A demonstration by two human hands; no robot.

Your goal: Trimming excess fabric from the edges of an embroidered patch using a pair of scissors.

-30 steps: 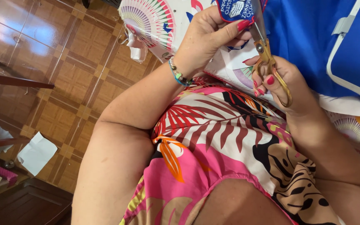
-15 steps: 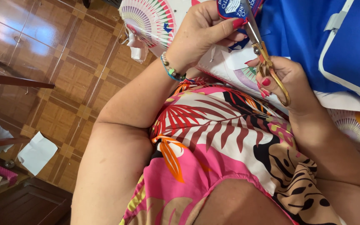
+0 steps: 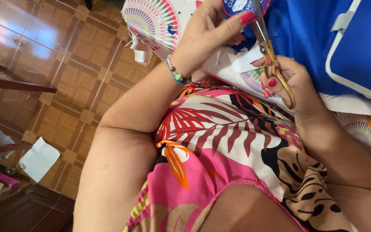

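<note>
Gold-coloured metal handles are what stands out first: the right hand [image 3: 295,81] has its fingers through the loops of a pair of scissors [image 3: 271,56], closed snugly round them, red-painted nails showing, with the steel blades pointing up toward the top edge of the view. The blade tips run in against a small blue patch [image 3: 237,7] with a white printed shape on it, right at the top edge; whether the blades are parted or closed I can't tell from here. The left hand [image 3: 209,36] is pinched on that patch, thumb pressed over its edge, a beaded bracelet [image 3: 177,74] round the wrist. Both hands sit close together over a white cloth [image 3: 159,21] printed with fan shapes in pink, green and red, which drapes across the lap. To the right lies a smooth bright blue fabric [image 3: 310,38] with a pale grey piped seam curving along it. Below the hands is a glossy dress [image 3: 220,146] in pink, white and black leaf print. Off to the left is a wooden parquet floor [image 3: 65,64], shiny, with a white paper scrap [image 3: 39,158] lying near the lower left corner.
</note>
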